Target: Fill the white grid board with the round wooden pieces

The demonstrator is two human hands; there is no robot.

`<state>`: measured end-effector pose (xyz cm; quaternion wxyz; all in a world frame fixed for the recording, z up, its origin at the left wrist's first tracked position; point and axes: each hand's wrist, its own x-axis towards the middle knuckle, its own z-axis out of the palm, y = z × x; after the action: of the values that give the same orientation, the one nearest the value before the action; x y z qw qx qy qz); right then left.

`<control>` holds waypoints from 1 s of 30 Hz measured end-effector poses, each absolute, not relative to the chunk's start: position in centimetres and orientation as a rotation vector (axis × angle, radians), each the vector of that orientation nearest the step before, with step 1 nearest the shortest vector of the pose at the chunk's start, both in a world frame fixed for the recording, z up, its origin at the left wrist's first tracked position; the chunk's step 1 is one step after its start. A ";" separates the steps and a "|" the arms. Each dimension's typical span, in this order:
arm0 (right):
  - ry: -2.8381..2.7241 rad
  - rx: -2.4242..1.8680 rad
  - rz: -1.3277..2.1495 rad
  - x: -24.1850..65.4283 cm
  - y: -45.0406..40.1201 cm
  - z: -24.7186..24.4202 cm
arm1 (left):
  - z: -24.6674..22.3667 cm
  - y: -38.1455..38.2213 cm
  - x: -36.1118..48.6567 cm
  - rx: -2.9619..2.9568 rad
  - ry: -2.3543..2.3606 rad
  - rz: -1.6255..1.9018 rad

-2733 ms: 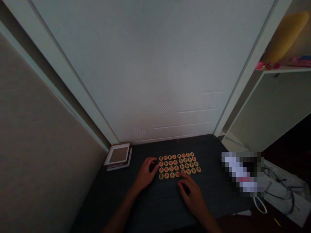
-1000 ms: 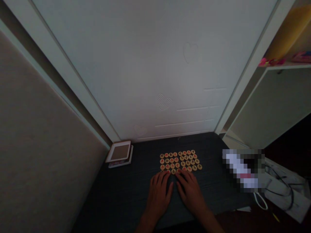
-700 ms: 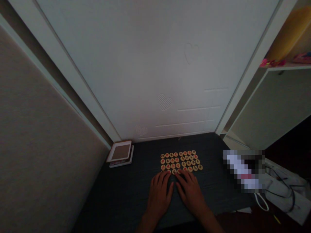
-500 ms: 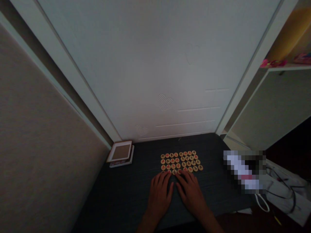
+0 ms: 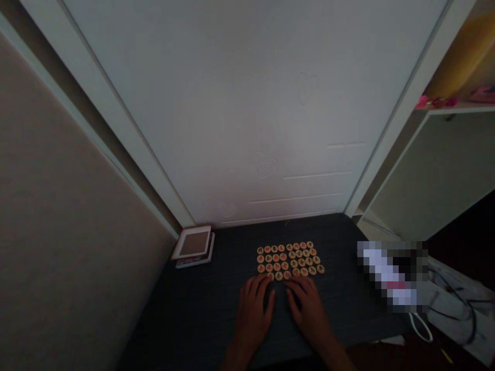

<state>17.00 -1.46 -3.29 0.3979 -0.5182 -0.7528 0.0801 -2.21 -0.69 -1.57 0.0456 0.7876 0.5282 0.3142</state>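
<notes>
Round wooden Chinese chess pieces (image 5: 285, 266), marked with red or black characters, lie in rows on the dark table, in a left block and a right block. My left hand (image 5: 253, 306) rests palm down, its fingertips at the front row of the left block and covering part of it. Beside it, my right hand (image 5: 307, 306) lies with fingers stretched out, touching the near edge of the front row on the right. Neither hand grips anything. A black-marked piece (image 5: 279, 276) shows between the two hands.
Two stacked frame-like boxes (image 5: 195, 245) sit at the table's back left corner. A blurred-out pale object (image 5: 389, 275) lies at the right edge, near a white loop (image 5: 421, 327) and dark cables (image 5: 460, 304). A white panel (image 5: 247, 103) with embossed hearts rises behind the dark tabletop (image 5: 185, 319).
My right hand has shifted slightly right, away from my left hand, uncovering more of the front row. My left hand stays nearly in place. The whole view has moved a little.
</notes>
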 end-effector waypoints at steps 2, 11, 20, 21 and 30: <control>-1.858 -1.307 0.248 17.1 -1.5 -3.2 | -1.5 -0.6 -2.6 2.327 1.622 1.012; -1.811 -1.351 0.365 17.4 -1.4 -3.3 | -3.0 -1.7 -7.9 2.325 1.791 0.950; -1.813 -1.375 0.383 17.2 -1.3 -3.8 | -3.0 -2.5 -7.8 2.364 1.836 0.870; -1.811 -1.384 0.392 17.2 -1.3 -3.9 | -3.0 -2.4 -7.9 2.349 1.831 0.867; -1.808 -1.376 0.459 17.4 -1.3 -4.1 | 0.5 4.5 -15.4 2.338 1.987 0.969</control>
<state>17.40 -1.25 -4.09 0.4002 -0.5441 -0.7148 0.1813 -15.44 4.53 0.54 -0.0382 0.7261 0.6170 0.3010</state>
